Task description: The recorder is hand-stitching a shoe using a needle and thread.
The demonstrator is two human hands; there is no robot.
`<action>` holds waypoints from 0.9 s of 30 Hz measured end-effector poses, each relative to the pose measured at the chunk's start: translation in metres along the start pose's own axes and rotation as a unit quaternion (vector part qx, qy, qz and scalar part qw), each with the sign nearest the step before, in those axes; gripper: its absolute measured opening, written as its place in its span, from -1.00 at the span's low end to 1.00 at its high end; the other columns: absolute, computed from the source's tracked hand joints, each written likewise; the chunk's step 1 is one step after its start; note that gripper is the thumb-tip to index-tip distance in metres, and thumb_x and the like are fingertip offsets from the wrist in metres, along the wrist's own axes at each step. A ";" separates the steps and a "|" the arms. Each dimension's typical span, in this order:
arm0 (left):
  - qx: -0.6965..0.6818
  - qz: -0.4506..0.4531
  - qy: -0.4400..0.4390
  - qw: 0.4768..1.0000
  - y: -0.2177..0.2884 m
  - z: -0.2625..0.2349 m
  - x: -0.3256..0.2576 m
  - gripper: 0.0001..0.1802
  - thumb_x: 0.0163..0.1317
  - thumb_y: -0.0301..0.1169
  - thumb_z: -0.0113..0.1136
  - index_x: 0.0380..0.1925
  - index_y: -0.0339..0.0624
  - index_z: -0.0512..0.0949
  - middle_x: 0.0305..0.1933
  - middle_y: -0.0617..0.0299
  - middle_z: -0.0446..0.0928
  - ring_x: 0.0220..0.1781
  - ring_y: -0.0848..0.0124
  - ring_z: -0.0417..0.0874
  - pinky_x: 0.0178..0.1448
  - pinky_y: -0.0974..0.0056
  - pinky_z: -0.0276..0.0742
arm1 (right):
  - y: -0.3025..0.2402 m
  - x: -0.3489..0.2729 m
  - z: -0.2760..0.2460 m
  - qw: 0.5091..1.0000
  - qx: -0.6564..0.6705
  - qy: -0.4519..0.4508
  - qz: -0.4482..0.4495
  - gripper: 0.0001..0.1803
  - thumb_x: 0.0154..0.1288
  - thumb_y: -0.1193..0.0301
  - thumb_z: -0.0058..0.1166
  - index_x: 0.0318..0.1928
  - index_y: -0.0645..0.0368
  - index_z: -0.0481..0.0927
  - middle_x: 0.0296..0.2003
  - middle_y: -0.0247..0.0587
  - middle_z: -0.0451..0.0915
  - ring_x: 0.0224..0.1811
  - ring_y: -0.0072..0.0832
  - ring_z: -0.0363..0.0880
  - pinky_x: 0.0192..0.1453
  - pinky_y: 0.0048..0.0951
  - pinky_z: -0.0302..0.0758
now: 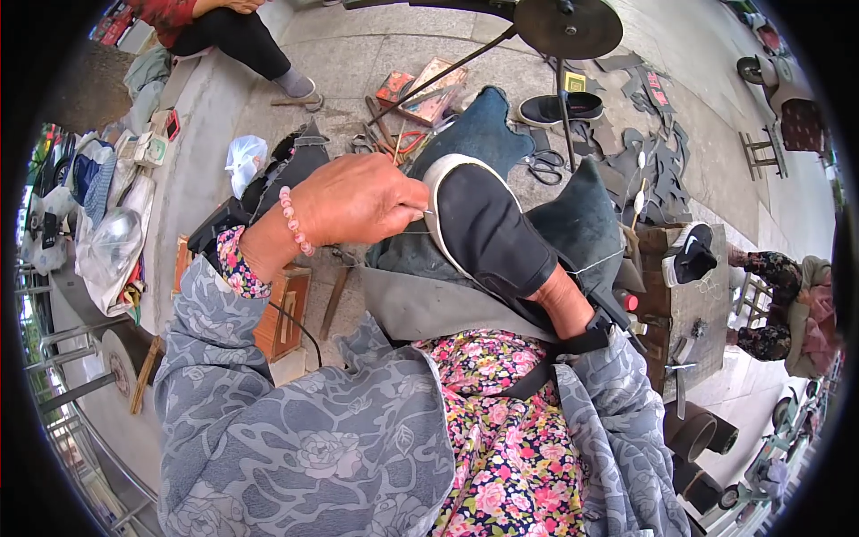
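My left hand [362, 199], with a pink bead bracelet at its wrist, is closed in a pinch on a thin needle [428, 212] beside the white sole edge of a black slip-on shoe [488, 219]. My right hand [565, 302] reaches into the shoe's opening and holds it up over my lap; its fingers are hidden inside. Pale thread [598, 261] shows to the right of the shoe. Under the shoe, a grey cloth [429, 304] and dark teal padding [586, 206] cover my lap.
Ahead lie scissors [544, 166], a second black shoe [561, 108], dark scraps [644, 170] and a tool box [436, 89]. A machine's round wheel [570, 27] stands beyond. At right, a sneaker [691, 254] rests on a wooden box [702, 327]. Another person's leg [242, 49] shows far left.
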State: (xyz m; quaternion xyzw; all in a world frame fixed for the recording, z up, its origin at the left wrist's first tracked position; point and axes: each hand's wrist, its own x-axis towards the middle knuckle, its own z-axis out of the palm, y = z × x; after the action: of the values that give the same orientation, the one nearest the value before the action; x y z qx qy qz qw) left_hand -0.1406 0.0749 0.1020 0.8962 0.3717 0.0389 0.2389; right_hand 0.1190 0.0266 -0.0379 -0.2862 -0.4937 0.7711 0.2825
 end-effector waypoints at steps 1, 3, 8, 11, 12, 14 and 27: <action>-0.010 0.006 0.006 1.000 0.002 0.003 0.000 -0.88 0.11 -0.40 0.17 -0.36 -0.12 0.62 -0.54 -0.02 0.56 -0.44 -0.04 0.61 -0.36 -0.01 0.48 | -0.005 -0.001 0.001 0.975 -0.218 -0.025 -0.014 -0.36 0.35 0.49 0.01 0.41 0.27 0.20 0.39 -0.06 0.28 0.43 -0.26 0.24 0.56 -0.31 0.08; -0.007 -0.002 0.023 1.000 0.005 0.008 -0.003 -0.86 0.11 -0.38 0.20 -0.33 -0.13 0.63 -0.51 -0.01 0.57 -0.42 -0.03 0.62 -0.35 -0.01 0.49 | -0.018 -0.002 0.003 0.623 -0.776 -0.067 -0.075 -0.38 0.30 0.47 -0.01 0.37 0.31 0.27 0.35 0.04 0.32 0.43 -0.15 0.24 0.56 -0.22 0.07; 0.031 -0.021 0.014 0.999 0.011 0.011 -0.012 -0.93 0.11 -0.37 0.16 -0.40 -0.08 0.52 -0.56 0.06 0.53 -0.43 0.01 0.62 -0.39 -0.04 0.49 | -0.036 0.002 0.014 0.586 -0.778 0.013 -0.228 -0.37 0.31 0.43 -0.08 0.39 0.31 0.25 0.38 0.08 0.25 0.48 -0.06 0.14 0.59 -0.13 -0.01; 0.045 0.006 0.009 0.999 0.006 0.009 -0.010 -0.91 0.11 -0.36 0.17 -0.39 -0.06 0.50 -0.57 0.08 0.54 -0.43 0.00 0.62 -0.43 -0.06 0.48 | -0.034 0.003 0.016 0.682 -0.709 -0.021 -0.180 -0.39 0.33 0.47 -0.09 0.38 0.37 0.22 0.37 0.12 0.26 0.47 -0.03 0.17 0.59 -0.13 0.03; 0.043 0.005 0.005 0.999 0.005 0.010 -0.010 -0.91 0.13 -0.35 0.17 -0.39 -0.06 0.50 -0.56 0.09 0.54 -0.43 0.00 0.63 -0.43 -0.06 0.48 | -0.033 0.002 0.015 0.788 -0.595 -0.024 -0.157 -0.40 0.31 0.49 -0.09 0.35 0.40 0.25 0.34 0.17 0.28 0.44 0.00 0.20 0.57 -0.11 0.06; 0.027 -0.008 0.004 1.000 0.004 0.016 -0.012 -0.90 0.19 -0.33 0.16 -0.35 -0.06 0.51 -0.52 0.07 0.56 -0.42 0.00 0.63 -0.40 -0.04 0.49 | -0.033 0.003 0.013 0.785 -0.599 -0.047 -0.153 -0.42 0.28 0.51 -0.08 0.31 0.46 0.29 0.29 0.24 0.33 0.39 0.06 0.27 0.55 -0.06 0.12; -0.043 -0.055 0.189 0.980 0.032 0.066 -0.020 -0.89 0.18 -0.52 0.17 -0.30 -0.21 0.47 -0.30 0.02 0.43 -0.28 -0.04 0.55 -0.25 -0.01 0.48 | -0.020 -0.018 0.023 0.818 -0.565 0.047 -0.093 -0.45 0.35 0.48 -0.14 0.34 0.39 0.28 0.30 0.09 0.36 0.37 -0.08 0.31 0.51 -0.23 0.18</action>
State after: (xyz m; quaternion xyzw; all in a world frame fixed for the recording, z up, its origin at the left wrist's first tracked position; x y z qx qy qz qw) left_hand -0.1179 0.0147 0.0604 0.8400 0.4566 0.2101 0.2045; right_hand 0.1177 0.0069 -0.0087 -0.3837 -0.8533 0.3122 0.1644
